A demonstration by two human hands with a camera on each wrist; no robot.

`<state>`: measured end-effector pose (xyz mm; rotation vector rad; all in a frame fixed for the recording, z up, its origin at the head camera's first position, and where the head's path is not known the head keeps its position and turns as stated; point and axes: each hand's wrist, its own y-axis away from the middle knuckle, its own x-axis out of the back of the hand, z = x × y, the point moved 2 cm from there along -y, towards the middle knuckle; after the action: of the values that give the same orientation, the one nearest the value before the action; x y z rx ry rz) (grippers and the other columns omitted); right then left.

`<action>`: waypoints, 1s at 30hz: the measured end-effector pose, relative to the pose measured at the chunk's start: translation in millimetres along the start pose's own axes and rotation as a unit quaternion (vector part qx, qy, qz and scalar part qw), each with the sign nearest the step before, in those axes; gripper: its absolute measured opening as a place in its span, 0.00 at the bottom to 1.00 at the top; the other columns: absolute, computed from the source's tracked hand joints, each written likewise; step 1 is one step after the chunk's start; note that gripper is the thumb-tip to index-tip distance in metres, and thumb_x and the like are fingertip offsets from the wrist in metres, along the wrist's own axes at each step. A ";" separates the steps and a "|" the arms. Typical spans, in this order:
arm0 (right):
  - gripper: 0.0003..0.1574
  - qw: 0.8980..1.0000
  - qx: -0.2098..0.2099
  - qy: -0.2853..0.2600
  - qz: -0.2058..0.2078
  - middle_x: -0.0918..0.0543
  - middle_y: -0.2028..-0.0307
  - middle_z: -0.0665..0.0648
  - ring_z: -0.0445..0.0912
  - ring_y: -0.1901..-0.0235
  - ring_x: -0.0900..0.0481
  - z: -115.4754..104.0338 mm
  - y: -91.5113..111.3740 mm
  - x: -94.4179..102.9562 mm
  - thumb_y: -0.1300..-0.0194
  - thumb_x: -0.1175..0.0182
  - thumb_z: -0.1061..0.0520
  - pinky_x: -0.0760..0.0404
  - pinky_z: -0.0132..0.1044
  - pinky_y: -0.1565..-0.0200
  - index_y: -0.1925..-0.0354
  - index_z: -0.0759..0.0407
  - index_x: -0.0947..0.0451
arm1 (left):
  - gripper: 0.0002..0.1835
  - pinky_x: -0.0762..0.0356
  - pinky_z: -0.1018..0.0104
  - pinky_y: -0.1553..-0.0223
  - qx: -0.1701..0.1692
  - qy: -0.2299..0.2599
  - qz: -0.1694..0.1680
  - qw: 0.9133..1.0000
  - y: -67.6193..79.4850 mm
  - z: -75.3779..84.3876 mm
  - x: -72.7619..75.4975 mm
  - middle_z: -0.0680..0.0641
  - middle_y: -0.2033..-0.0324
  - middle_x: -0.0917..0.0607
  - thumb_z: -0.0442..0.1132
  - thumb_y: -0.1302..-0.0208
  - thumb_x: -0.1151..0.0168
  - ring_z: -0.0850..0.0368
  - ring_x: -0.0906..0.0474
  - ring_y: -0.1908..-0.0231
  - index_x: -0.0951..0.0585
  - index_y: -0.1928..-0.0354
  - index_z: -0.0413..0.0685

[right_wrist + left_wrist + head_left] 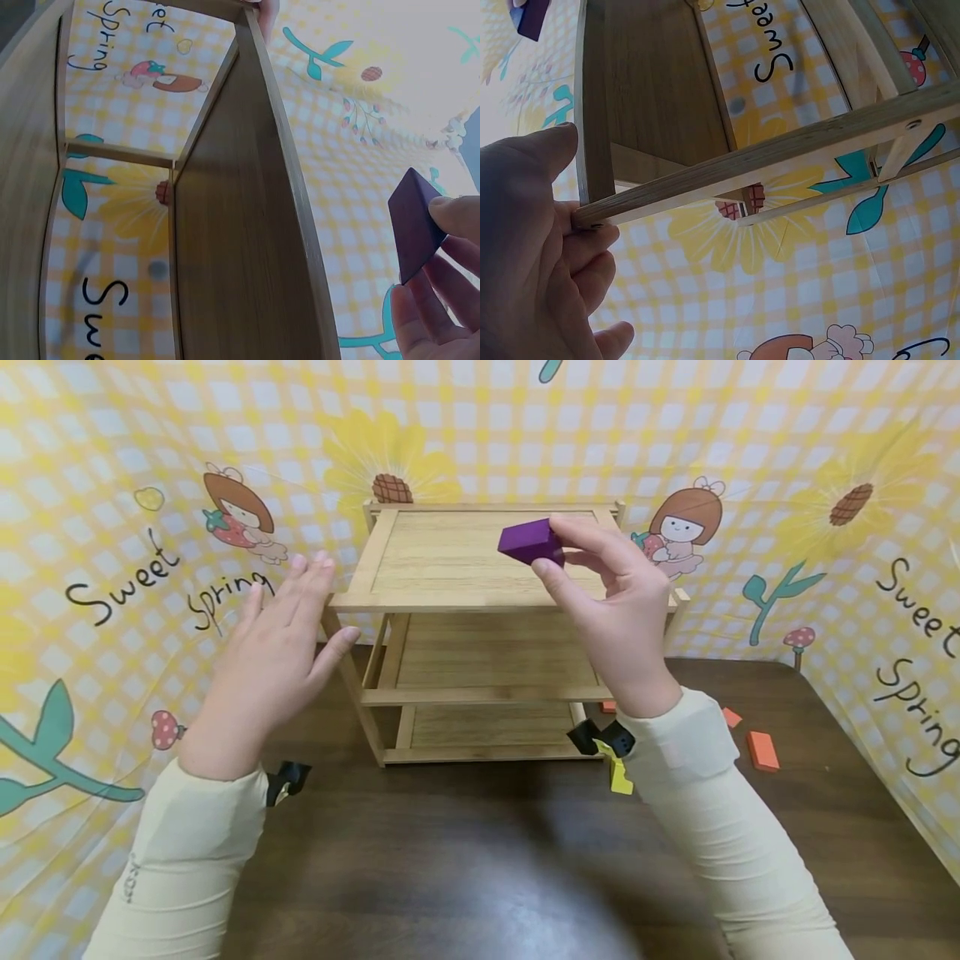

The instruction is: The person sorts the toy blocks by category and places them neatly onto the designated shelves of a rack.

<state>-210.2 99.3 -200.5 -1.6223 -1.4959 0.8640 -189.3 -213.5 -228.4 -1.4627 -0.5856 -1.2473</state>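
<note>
Purple block [529, 542] hovering above top shelf of wooden rack [450, 602], right hand [607, 602] pinching it. Left hand [273, 652] spreading flat, seemingly touching rack's corner. Placing step underway; next calls for lowering, then releasing.

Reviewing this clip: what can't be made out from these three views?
- Head view: whether the purple block touches the shelf's top tray; the right hand covers its near end.
- Head view: an orange piece behind that wrist, mostly hidden.
- Left wrist view: the left hand is cut off by the frame edge; only some of its fingers show.
- Right wrist view: the block's lower end, hidden by fingertips.
</note>
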 end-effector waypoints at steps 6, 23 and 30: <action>0.21 1.000 0.013 0.014 -0.024 0.14 0.51 0.65 0.49 0.52 0.17 1.8 -1.4 -7.1 0.40 0.29 0.70 0.17 0.45 0.46 0.48 0.74 0.17 | 0.39 0.72 0.41 0.24 -0.003 0.002 0.000 1.000 -1.5 1.5 -0.5 0.46 0.20 0.54 0.54 0.20 0.55 0.50 0.63 0.21 0.57 0.18 0.47; 0.19 0.999 -0.003 -0.001 -0.046 0.13 0.51 0.66 0.45 0.54 0.16 1.1 -11.5 -38.4 0.41 0.29 0.71 0.16 0.42 0.48 0.50 0.74 0.16 | 0.39 0.71 0.40 0.24 -0.004 -0.004 0.007 1.000 -0.1 -1.4 -0.3 0.46 0.20 0.53 0.54 0.20 0.54 0.50 0.62 0.21 0.56 0.18 0.47; 0.18 0.997 -0.035 0.017 -0.070 0.13 0.51 0.63 0.45 0.54 0.16 1.4 -13.8 -49.4 0.41 0.28 0.69 0.17 0.38 0.49 0.51 0.72 0.16 | 0.40 0.71 0.40 0.24 -0.002 0.000 0.008 1.000 -0.7 -1.0 -0.3 0.44 0.20 0.52 0.54 0.21 0.52 0.49 0.61 0.21 0.55 0.18 0.46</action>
<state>-222.5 50.6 -189.7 -1.5540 -1.6100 0.7106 -190.3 -214.1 -228.5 -1.4681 -0.5713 -1.2368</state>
